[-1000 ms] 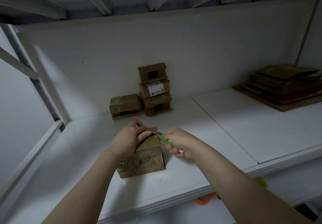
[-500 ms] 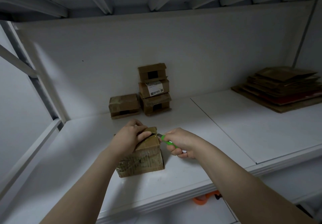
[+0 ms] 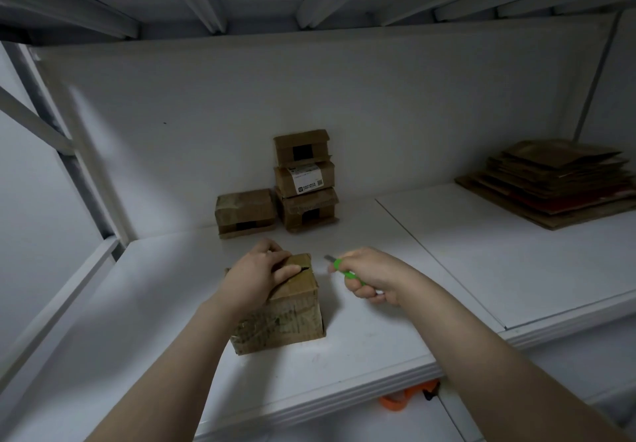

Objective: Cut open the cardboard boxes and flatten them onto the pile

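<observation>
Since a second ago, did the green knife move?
Yes. The green knife in the right hand has pulled rightward, its blade now clear of the box it was touching.

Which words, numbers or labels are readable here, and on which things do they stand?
White label on the middle box of the stack: print and a square code, too small to read.
Front box under the left hand: marks on its side, too blurred to read.
Nothing else.

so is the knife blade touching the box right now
No, the green knife in the right hand is held just right of the box, with a visible gap between blade and cardboard.
</observation>
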